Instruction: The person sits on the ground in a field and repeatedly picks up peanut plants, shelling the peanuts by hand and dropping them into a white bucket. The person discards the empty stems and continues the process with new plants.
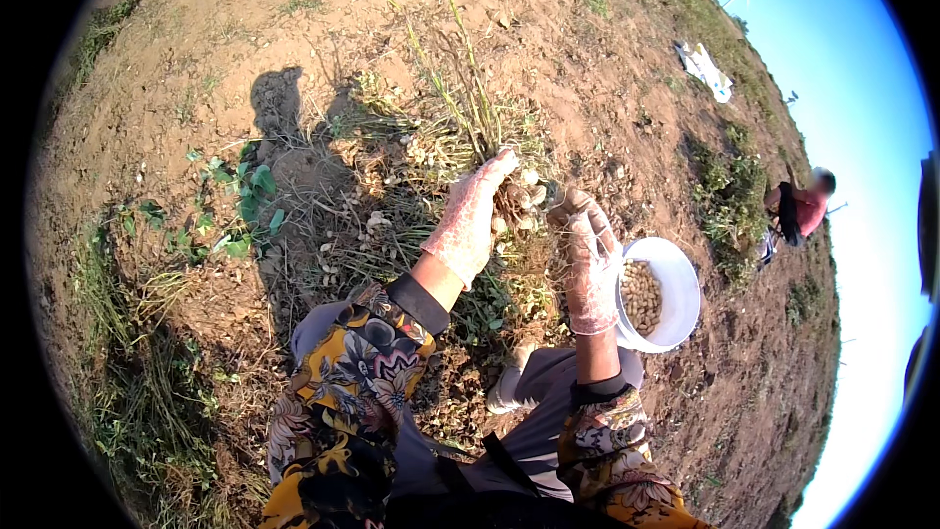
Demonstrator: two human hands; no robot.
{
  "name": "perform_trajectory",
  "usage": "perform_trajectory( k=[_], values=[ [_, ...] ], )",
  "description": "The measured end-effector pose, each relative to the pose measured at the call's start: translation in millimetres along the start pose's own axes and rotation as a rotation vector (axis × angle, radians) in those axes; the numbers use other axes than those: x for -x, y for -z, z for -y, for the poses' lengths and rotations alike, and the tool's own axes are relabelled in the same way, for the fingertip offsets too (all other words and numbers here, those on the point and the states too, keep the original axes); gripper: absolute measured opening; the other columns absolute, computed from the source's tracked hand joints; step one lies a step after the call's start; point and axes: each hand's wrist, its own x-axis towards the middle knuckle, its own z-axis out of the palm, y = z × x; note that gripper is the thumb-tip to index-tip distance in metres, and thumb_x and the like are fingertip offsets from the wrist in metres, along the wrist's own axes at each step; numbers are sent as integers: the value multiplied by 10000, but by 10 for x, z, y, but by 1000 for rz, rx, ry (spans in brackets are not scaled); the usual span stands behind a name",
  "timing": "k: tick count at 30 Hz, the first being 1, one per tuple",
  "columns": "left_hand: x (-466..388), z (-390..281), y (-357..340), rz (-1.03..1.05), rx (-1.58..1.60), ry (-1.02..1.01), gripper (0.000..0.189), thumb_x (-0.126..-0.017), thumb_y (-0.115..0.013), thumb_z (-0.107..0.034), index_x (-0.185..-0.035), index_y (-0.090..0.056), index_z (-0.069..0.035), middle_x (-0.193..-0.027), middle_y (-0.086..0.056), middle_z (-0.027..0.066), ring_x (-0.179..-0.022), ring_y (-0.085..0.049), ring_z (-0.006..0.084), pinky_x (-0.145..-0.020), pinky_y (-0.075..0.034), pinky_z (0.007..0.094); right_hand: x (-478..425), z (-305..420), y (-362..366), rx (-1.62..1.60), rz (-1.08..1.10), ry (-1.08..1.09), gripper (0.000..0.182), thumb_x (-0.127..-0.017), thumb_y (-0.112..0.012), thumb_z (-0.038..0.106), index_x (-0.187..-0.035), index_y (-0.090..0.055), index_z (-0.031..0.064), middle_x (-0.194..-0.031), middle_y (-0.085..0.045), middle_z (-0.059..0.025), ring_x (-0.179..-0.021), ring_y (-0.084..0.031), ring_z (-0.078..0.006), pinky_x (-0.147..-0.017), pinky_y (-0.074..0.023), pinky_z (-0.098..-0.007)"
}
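My left hand [470, 220], in a pale patterned glove, grips the stems of a bunch of peanut plants [481, 117]; the stems point away from me. Peanut pods [525, 198] hang among the roots between my two hands. My right hand [587, 257], in a like glove with soiled fingertips, is beside these pods with its fingers bent; whether it holds a pod I cannot tell. Close to the right of it stands a white bucket [679, 294] partly filled with peanuts [641, 297].
Pulled peanut plants [374, 224] with pods lie ahead and left. Green leafy plants [250, 195] and a heap of stems [154, 397] are at the left. Farther right are a leafy heap [734, 198], a seated person [804, 213] and a white sack [705, 72].
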Motion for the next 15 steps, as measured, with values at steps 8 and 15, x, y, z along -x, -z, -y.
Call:
perform_trajectory(
  k=[8, 15],
  values=[
    [-150, 206, 81, -32, 93, -86, 228, -851, -669, -250, -967, -645, -55, -872, -636, 7, -752, -594, 99, -677, -486, 250, -167, -58, -523, 258, 40, 34, 263, -906, -577, 141, -1121, -559, -10, -903, -614, -42, -809, -559, -82, -727, -476, -248],
    [-89, 352, 33, -211, -61, -202, 197, -885, -627, -220, -958, -646, -38, -836, -639, 26, -703, -605, 123, -618, -499, 260, -136, -321, -486, -105, 22, -56, 297, -939, -544, 184, -1155, -552, -20, -920, -622, -49, -826, -552, -96, -736, -476, -272]
  ],
)
